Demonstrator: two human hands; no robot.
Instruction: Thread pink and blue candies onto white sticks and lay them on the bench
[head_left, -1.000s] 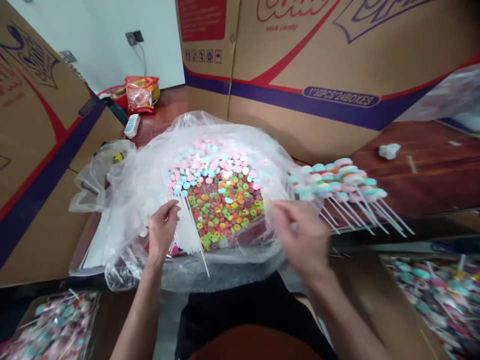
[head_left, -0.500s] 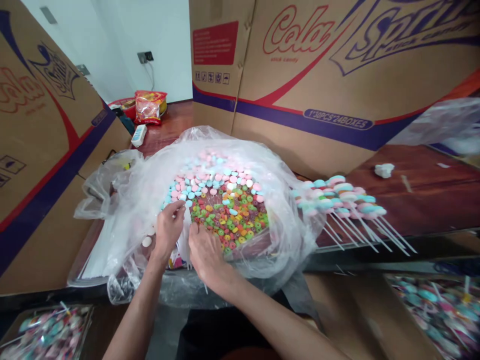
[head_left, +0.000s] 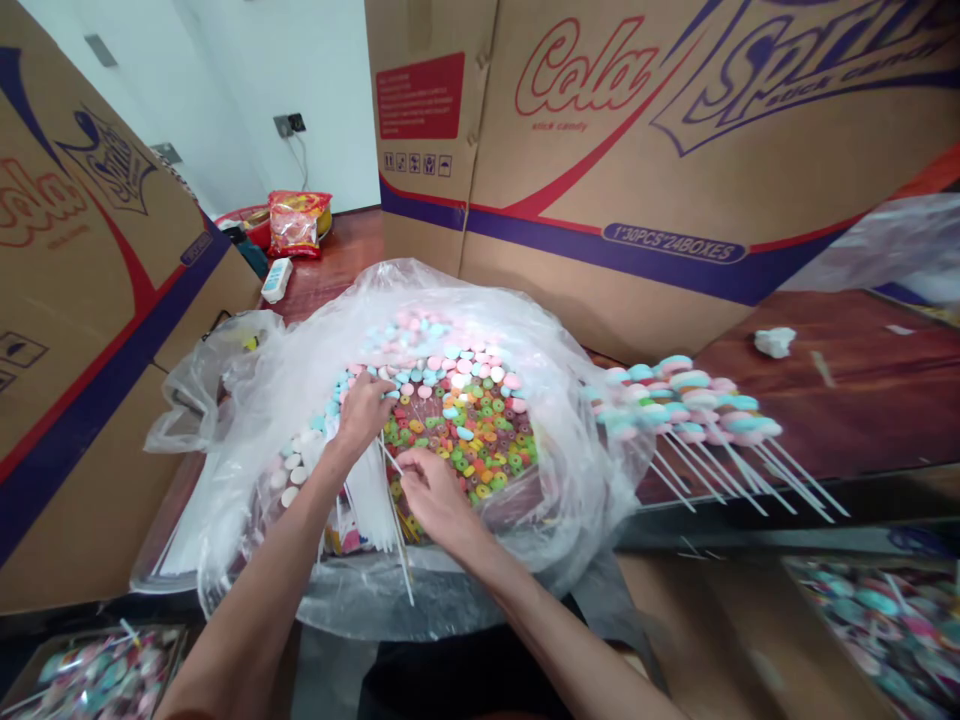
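A clear plastic bag (head_left: 300,360) lies open over a tray heaped with pink, blue and white candy discs (head_left: 435,345) and small coloured candy rings (head_left: 480,430). A bundle of white sticks (head_left: 371,495) lies at the tray's near left. My left hand (head_left: 365,408) reaches into the discs with its fingers pinched together; what they hold is hidden. My right hand (head_left: 431,490) is closed on a thin white stick (head_left: 390,458) just above the rings.
Finished lollipops (head_left: 690,395) lie in a fanned row on the brown table (head_left: 825,400) at right. Tall printed cartons (head_left: 637,150) wall the back and left. Trays of wrapped candy (head_left: 885,610) sit at lower right and lower left. A snack bag (head_left: 296,222) lies far back.
My right hand came from the right edge of the bag to the sticks and took one. My left hand moved from the stick bundle up into the candy discs.
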